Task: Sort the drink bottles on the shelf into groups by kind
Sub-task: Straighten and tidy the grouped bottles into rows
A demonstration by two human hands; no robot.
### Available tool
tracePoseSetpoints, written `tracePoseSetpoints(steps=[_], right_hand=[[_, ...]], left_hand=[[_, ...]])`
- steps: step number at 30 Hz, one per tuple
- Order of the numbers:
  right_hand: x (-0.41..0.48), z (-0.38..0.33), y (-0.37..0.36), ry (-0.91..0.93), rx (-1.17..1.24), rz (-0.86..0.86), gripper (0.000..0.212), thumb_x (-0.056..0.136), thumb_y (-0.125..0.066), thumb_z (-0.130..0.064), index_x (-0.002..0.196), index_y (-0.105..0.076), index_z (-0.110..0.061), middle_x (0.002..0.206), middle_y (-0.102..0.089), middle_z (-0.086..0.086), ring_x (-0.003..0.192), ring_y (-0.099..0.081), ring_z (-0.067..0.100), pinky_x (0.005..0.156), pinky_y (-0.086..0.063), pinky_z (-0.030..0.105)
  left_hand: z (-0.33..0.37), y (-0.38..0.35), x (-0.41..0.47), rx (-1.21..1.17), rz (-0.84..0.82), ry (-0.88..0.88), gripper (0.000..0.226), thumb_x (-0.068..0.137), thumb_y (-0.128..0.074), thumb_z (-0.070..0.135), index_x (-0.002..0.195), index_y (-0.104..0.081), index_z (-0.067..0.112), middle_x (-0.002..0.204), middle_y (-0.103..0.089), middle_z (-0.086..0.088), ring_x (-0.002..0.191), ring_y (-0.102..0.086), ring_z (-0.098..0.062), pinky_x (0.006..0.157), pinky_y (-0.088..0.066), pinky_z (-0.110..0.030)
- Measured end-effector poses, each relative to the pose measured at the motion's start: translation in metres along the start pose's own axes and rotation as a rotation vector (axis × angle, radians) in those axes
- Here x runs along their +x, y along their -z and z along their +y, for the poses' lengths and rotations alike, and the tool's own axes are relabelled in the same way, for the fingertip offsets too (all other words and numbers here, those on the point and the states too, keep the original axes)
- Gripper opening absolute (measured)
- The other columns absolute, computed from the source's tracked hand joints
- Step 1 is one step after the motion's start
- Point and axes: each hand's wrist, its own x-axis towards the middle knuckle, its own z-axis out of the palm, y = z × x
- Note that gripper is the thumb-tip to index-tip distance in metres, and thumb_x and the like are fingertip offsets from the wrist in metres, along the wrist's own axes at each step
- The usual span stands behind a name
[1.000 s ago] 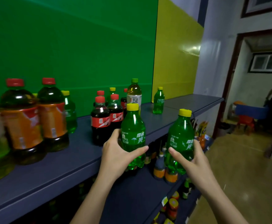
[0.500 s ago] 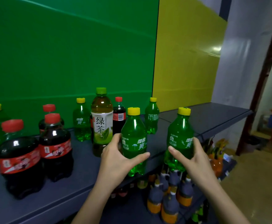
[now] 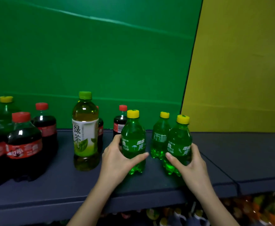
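My left hand grips a small green soda bottle with a yellow cap; its base is on or just above the dark shelf. My right hand grips a second green soda bottle to its right. A third green soda bottle stands just behind, between the two. A green tea bottle with a white label stands left of my left hand. Cola bottles with red caps cluster at the left, and one cola bottle stands behind the left-held bottle.
Another green soda bottle stands behind the colas at far left. A green panel and a yellow panel back the shelf. A seam crosses the shelf's right part. More bottles fill the lower shelf.
Both hands have carried their green bottles from in front of the shelf edge onto the shelf, beside the third green bottle. My view has turned to face the shelf.
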Motion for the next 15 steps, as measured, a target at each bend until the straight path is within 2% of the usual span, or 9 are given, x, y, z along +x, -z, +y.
tracePoseSetpoints(steps=[1, 3, 7, 12, 15], right_hand=[[0.006, 0.006, 0.000, 0.008, 0.000, -0.004, 0.056, 0.068, -0.075, -0.036, 0.116, -0.050, -0.025, 0.106, -0.063, -0.016, 0.091, -0.057, -0.012, 0.074, -0.044, 0.007], [0.015, 0.016, -0.002, 0.016, -0.003, -0.002, 0.056, 0.070, -0.076, -0.033, 0.118, -0.049, -0.023, 0.106, -0.062, -0.014, 0.093, -0.057, -0.009, 0.072, -0.042, 0.006], [0.028, 0.031, -0.007, 0.015, 0.019, -0.003, 0.060, 0.070, -0.077, -0.031, 0.122, -0.048, -0.020, 0.109, -0.063, -0.006, 0.099, -0.060, 0.009, 0.079, -0.043, 0.021], [0.033, 0.043, -0.011, -0.020, 0.031, -0.039, 0.067, 0.068, -0.076, -0.037, 0.125, -0.045, -0.021, 0.112, -0.062, -0.002, 0.103, -0.059, 0.015, 0.086, -0.047, 0.031], [0.034, 0.047, -0.011, -0.029, 0.018, -0.049, 0.070, 0.068, -0.077, -0.035, 0.127, -0.044, -0.019, 0.116, -0.061, 0.000, 0.105, -0.058, 0.018, 0.088, -0.046, 0.033]], left_hand=[[0.000, -0.005, 0.002, 0.018, 0.013, 0.004, 0.070, 0.040, -0.071, 0.068, 0.097, -0.054, 0.030, 0.092, -0.068, 0.014, 0.089, -0.064, -0.006, 0.083, -0.053, -0.034], [-0.001, -0.013, 0.005, 0.058, 0.031, 0.008, 0.070, 0.043, -0.077, 0.063, 0.099, -0.054, 0.028, 0.094, -0.068, 0.011, 0.091, -0.064, -0.009, 0.084, -0.053, -0.035], [-0.007, -0.027, 0.009, 0.117, 0.053, 0.012, 0.063, 0.051, -0.085, 0.045, 0.102, -0.053, 0.025, 0.098, -0.068, 0.006, 0.094, -0.064, -0.012, 0.085, -0.051, -0.032], [-0.015, -0.034, 0.010, 0.163, 0.011, 0.017, 0.062, 0.057, -0.084, 0.042, 0.105, -0.048, 0.028, 0.102, -0.064, 0.011, 0.101, -0.061, -0.009, 0.089, -0.049, -0.029], [-0.019, -0.034, 0.010, 0.167, -0.032, 0.009, 0.063, 0.062, -0.082, 0.041, 0.112, -0.046, 0.026, 0.107, -0.062, 0.014, 0.106, -0.058, -0.007, 0.094, -0.047, -0.035]])
